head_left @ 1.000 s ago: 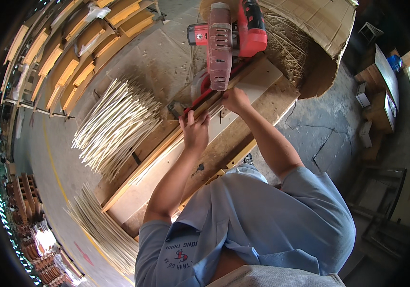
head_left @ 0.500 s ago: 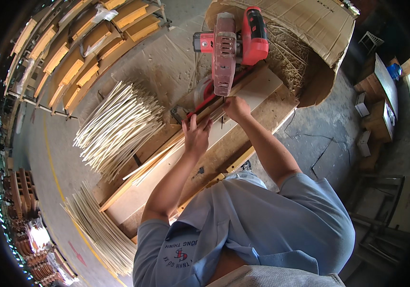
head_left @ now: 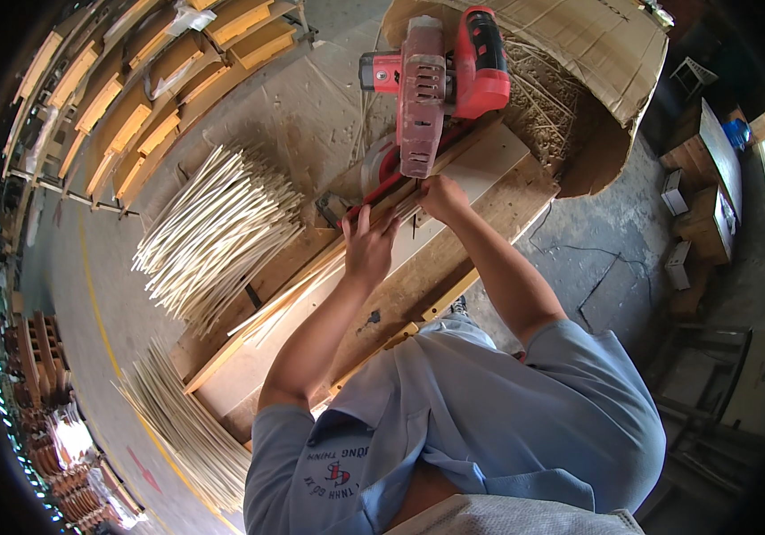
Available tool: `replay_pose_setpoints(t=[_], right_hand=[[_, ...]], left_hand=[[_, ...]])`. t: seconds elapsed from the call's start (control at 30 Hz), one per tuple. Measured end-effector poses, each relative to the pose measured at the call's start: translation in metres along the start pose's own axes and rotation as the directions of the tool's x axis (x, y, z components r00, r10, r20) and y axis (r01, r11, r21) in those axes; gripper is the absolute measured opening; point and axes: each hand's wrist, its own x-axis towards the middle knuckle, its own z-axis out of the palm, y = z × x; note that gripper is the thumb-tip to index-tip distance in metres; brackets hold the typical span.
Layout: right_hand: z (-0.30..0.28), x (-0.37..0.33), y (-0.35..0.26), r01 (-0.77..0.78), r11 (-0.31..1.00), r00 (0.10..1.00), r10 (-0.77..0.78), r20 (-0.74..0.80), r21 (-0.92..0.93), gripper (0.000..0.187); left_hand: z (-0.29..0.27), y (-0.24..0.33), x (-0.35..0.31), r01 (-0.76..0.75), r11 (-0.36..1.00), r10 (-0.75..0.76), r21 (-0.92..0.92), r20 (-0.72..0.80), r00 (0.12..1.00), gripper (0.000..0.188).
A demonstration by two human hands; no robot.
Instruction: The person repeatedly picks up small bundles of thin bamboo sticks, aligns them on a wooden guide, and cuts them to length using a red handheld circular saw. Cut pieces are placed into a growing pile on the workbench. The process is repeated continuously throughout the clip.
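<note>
A red miter saw [head_left: 420,98] with a dusty, see-through blade guard stands at the far side of the long workbench [head_left: 489,218]. Several thin wooden sticks [head_left: 298,299] lie lengthwise along its fence and run beneath my left hand [head_left: 368,250]. That hand bends over them against the red fence, its fingertips somewhat apart. Close below the blade guard, my right hand [head_left: 444,198] is closed around the sticks' far ends. Its fingertips are mostly hidden, and so is the blade where it meets the sticks.
A big pile of pale sticks [head_left: 217,236] lies left of the bench, with another bundle [head_left: 182,428] nearer me. An open cardboard box [head_left: 592,53] holding offcuts stands behind the saw. Racks of wooden parts [head_left: 133,125] fill the far left; a cable [head_left: 610,267] crosses the floor at right.
My right hand has shifted very slightly to the right and down. My left hand stays over the sticks, and the saw head remains raised in nearly the same place.
</note>
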Motion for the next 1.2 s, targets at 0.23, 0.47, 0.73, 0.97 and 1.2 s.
replay_pose_setpoints(t=[0.23, 0.47, 0.73, 0.97, 1.2], right_hand=[[0.002, -0.003, 0.019, 0.137, 0.961, 0.991, -0.134, -0.029, 0.240, 0.023], [0.014, -0.012, 0.038, 0.367, 0.854, 0.917, -0.263, -0.301, 0.370, 0.016], [0.023, -0.064, 0.021, 0.510, 0.859, 0.768, -0.479, -0.424, -0.045, 0.034], [0.012, -0.048, 0.023, 0.584, 0.811, 0.776, -0.550, -0.309, 0.021, 0.011], [0.018, -0.044, 0.015, 0.597, 0.802, 0.769, -0.576, -0.277, -0.010, 0.006]], left_hand=[[-0.002, 0.000, 0.003, -0.041, 0.998, 0.044, 0.048, -0.063, 0.997, 0.036], [0.001, 0.001, 0.003, -0.044, 0.997, 0.048, 0.060, -0.060, 0.997, 0.037], [-0.003, 0.000, 0.005, -0.053, 0.997, 0.059, 0.060, -0.097, 0.994, 0.038], [-0.005, 0.003, 0.005, -0.052, 0.998, 0.056, 0.039, -0.101, 0.993, 0.036], [0.005, -0.002, -0.002, -0.045, 0.998, 0.052, 0.042, -0.180, 0.982, 0.032]])
